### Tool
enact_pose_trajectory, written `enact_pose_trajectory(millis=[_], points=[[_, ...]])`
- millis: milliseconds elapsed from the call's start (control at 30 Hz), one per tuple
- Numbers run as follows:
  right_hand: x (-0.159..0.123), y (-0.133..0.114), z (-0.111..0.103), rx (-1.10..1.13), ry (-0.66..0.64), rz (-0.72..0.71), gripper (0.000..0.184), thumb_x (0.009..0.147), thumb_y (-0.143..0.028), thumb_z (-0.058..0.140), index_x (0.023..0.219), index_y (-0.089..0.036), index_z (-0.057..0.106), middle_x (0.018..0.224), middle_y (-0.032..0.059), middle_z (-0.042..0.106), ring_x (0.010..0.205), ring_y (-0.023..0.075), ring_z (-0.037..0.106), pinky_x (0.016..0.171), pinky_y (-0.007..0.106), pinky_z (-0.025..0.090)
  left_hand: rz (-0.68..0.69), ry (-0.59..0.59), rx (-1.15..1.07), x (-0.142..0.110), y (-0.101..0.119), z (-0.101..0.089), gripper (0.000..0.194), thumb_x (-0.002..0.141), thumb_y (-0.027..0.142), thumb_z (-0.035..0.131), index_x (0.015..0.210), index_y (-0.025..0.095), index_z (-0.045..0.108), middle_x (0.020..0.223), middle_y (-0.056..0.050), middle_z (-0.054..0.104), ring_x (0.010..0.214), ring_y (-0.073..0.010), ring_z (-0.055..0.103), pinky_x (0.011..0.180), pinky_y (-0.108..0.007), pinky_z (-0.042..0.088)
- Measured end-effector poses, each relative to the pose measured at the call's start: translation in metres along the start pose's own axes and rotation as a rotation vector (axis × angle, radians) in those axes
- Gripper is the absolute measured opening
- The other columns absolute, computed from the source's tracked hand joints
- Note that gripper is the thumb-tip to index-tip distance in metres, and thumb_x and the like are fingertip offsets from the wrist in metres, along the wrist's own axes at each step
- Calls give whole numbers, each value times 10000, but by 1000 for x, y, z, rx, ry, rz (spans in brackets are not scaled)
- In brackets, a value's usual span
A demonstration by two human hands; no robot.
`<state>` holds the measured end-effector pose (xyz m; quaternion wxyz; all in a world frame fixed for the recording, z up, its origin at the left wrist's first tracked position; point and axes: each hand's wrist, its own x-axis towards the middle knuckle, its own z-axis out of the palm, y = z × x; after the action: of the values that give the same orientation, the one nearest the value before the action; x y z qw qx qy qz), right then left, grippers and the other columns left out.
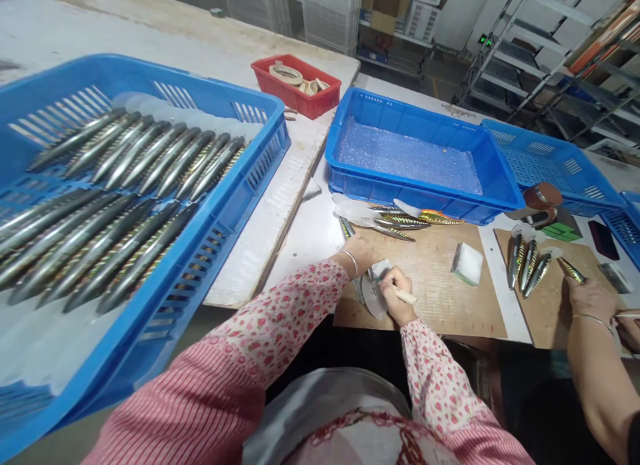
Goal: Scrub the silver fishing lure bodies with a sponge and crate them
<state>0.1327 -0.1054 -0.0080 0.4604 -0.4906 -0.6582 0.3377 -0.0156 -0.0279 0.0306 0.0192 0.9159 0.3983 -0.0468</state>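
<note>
My left hand point(362, 254) is closed around a fishing lure point(346, 228) over a brown board point(440, 302). One end of the lure shows beyond my fingers, and a translucent flat lip point(373, 300) spreads at the near end. Pinched in my right hand point(397, 296) is a slim tool with a pale handle point(406, 297); its tip meets the lure near the lip, too small to make out. Just beyond my hands lies a loose pile of similar lures point(403, 221). A white sponge block point(467, 264) sits to the right on the board.
On the left, a big blue basket point(273, 152) holds rows of lures. Behind stand a red box point(320, 104) with tape rolls and a blue bin point(425, 192) lined with bubble wrap. At right, a co-worker's hands point(593, 298) handle a lure beside several others point(529, 262).
</note>
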Motion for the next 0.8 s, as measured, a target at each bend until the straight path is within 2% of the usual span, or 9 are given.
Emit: enact_pose_trajectory(millis=[300, 567, 800], points=[[0, -1, 2, -119, -14, -17, 170, 751, -241, 457, 600, -216, 382, 521, -51, 388, 470, 102, 382, 512, 243, 301, 2, 5, -3, -1, 0, 1, 200, 813, 118, 541, 657, 113, 664, 702, -136, 695, 758, -226, 628, 694, -372, 306], [1, -2, -2, -75, -64, -96, 180, 732, -220, 448, 579, -213, 353, 507, -61, 332, 453, 94, 347, 501, 244, 266, -15, -29, -9, -1, 3, -5, 209, 822, 120, 531, 670, 107, 674, 722, -144, 699, 773, -233, 627, 690, -364, 309], [1, -2, 1, -41, 0, -7, 175, 733, -221, 457, 578, -212, 377, 508, -53, 374, 464, 101, 370, 494, 238, 282, -20, -50, 1, -2, 2, -7, 199, 824, 125, 529, 708, 104, 689, 761, -154, 704, 807, -235, 627, 692, -356, 314]])
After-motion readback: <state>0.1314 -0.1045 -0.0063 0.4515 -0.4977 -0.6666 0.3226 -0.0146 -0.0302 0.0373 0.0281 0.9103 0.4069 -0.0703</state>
